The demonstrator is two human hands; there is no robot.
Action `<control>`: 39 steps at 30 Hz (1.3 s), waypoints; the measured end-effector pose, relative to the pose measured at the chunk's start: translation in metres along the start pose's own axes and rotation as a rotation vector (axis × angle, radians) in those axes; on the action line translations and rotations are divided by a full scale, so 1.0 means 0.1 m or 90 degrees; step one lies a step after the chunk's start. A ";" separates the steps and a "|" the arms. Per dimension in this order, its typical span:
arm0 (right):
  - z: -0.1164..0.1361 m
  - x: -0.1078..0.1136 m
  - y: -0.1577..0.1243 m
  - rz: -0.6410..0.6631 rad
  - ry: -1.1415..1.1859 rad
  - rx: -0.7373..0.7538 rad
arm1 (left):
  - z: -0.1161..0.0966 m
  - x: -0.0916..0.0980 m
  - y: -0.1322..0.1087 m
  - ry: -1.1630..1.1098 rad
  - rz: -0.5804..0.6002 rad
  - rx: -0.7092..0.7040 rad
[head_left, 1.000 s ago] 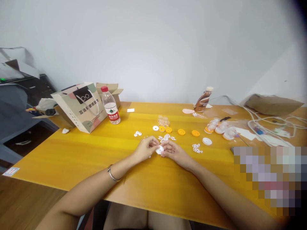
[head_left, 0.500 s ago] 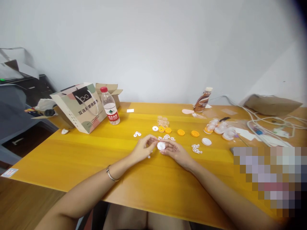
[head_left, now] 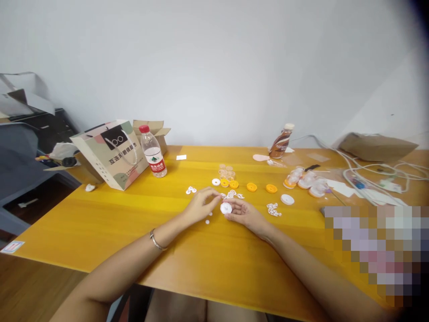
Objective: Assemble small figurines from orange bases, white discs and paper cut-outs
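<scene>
- Two hands meet over the middle of the yellow worktop (head_left: 100, 214), reaching in from its near edge.
- Right hand (head_left: 246, 215): the palm is turned up and the fingertips are closed on a small white disc (head_left: 225, 208). The disc is held just above the worktop, at its middle.
- Left hand (head_left: 200, 206): the fingers are curled, with thumb and forefinger drawn close together just beside the disc. Whether they pinch anything cannot be told. A metal bracelet (head_left: 156, 239) sits on this wrist.
- Tiny white beads (head_left: 207, 222) lie on the worktop just below the left hand.
- White cut-out pieces (head_left: 232, 195) lie just behind the hands, and a second cluster (head_left: 273, 209) lies to the right of the right hand.
- Orange discs (head_left: 251, 187) lie in a row farther back, with a white ring (head_left: 216, 182) at the left end and clear cups (head_left: 227, 170) behind.
- Far left: a water bottle (head_left: 153, 152) with a red cap stands upright beside a printed paper bag (head_left: 112, 154).
- Far right: a brown drink bottle (head_left: 280, 142) stands near the wall, and white cables (head_left: 368, 172) trail over the worktop.
</scene>
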State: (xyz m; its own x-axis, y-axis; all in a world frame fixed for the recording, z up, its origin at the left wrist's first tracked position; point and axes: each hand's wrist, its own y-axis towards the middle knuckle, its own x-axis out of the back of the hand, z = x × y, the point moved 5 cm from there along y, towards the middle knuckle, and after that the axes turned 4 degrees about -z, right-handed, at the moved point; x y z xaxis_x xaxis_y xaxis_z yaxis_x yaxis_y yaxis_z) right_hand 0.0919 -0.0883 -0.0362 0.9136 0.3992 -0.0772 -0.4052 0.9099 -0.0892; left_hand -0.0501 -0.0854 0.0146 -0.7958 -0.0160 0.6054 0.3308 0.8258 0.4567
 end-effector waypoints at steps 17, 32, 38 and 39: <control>-0.02 0.01 -0.01 0.020 -0.034 -0.007 | 0.10 -0.39 0.80 0.096 0.065 -0.076; 0.02 0.00 0.00 -0.024 -0.028 0.023 | 0.30 0.04 -0.15 -0.657 0.103 0.404; 0.00 0.01 0.01 -0.016 -0.031 0.037 | 0.25 0.01 -0.14 -0.597 0.148 0.305; -0.01 0.01 0.02 -0.016 -0.033 0.037 | 0.25 0.00 -0.14 -0.565 0.156 0.282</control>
State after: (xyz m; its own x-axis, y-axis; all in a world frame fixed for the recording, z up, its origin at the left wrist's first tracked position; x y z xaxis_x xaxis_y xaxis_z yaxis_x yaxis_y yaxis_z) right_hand 0.0918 -0.0868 -0.0372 0.9247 0.3800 -0.0243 -0.3807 0.9242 -0.0320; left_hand -0.0673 -0.0828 -0.0078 -0.8796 0.4567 -0.1331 0.4615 0.8871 -0.0058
